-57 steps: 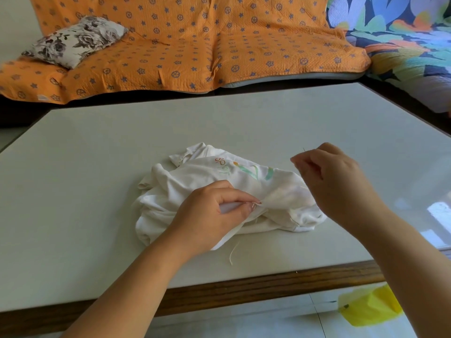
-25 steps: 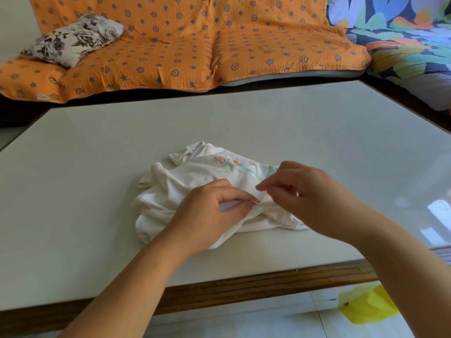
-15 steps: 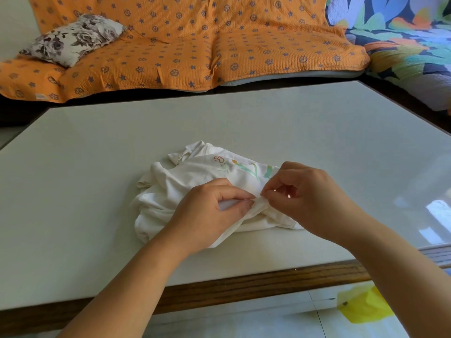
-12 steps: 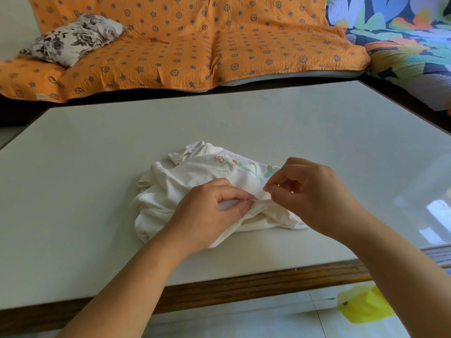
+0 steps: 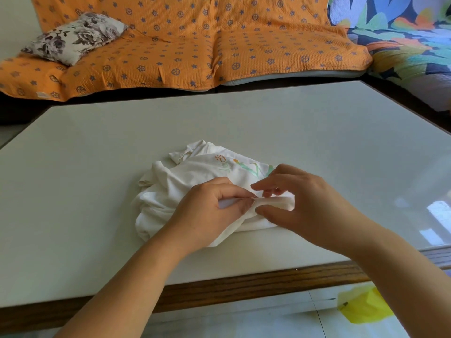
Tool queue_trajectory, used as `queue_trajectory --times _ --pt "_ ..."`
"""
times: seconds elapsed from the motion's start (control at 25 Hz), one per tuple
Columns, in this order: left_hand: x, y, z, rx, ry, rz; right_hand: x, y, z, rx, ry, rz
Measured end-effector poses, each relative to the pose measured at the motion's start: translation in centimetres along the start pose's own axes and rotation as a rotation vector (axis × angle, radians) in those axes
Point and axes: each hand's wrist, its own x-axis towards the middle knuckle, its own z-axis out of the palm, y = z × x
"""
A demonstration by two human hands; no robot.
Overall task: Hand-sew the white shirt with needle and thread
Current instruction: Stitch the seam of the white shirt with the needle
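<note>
Crumpled white printed cotton shirt [image 5: 195, 178] on pale table [image 5: 97, 191]: left grip [image 5: 211, 211] pinches its raised fold [image 5: 275, 201], which runs rightward into right grip [image 5: 310, 206], thumb and forefinger spread astride it; needle too small to discern.

You sit at a low table before two sofas

You face a pale glossy table [image 5: 97, 142] with a dark wooden edge [image 5: 244, 286] on the near side; past its far side stands a sofa [image 5: 195, 45] under an orange cover printed with blue stars and wheels; a grey floral cushion [image 5: 73, 37] lies at its left end; far right sits a leaf-print seat [image 5: 402, 40]; a bright reflection [image 5: 439, 213] glares on the tabletop's right; a yellow object [image 5: 363, 306] lies on the near pale floor tiles [image 5: 244, 320].
</note>
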Motion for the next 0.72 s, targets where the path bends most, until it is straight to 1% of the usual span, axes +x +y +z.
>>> queue_trajectory --times 0.16,0.32,0.52,0.56,0.64,0.72 --pt "-0.1 0.2 -0.3 -0.021 -0.01 -0.018 0.3 0.7 0.9 0.026 0.134 0.003" --pt "-0.1 0.3 -0.4 -0.041 0.043 -0.047 0.3 0.8 0.7 0.056 0.116 0.004" --pt "-0.3 0.7 -0.6 -0.068 0.041 -0.06 0.3 0.7 0.5 0.102 0.087 0.035" --pt "-0.3 0.7 -0.7 -0.067 0.045 -0.063 0.3 0.6 0.3 0.114 0.108 0.047" --pt "-0.3 0.8 -0.7 -0.065 0.053 -0.079 0.2 0.1 -0.1 0.127 0.23 0.041" --pt "-0.3 0.7 -0.7 -0.056 0.054 -0.091 -0.1 -0.6 -0.6 0.209 0.32 0.048"
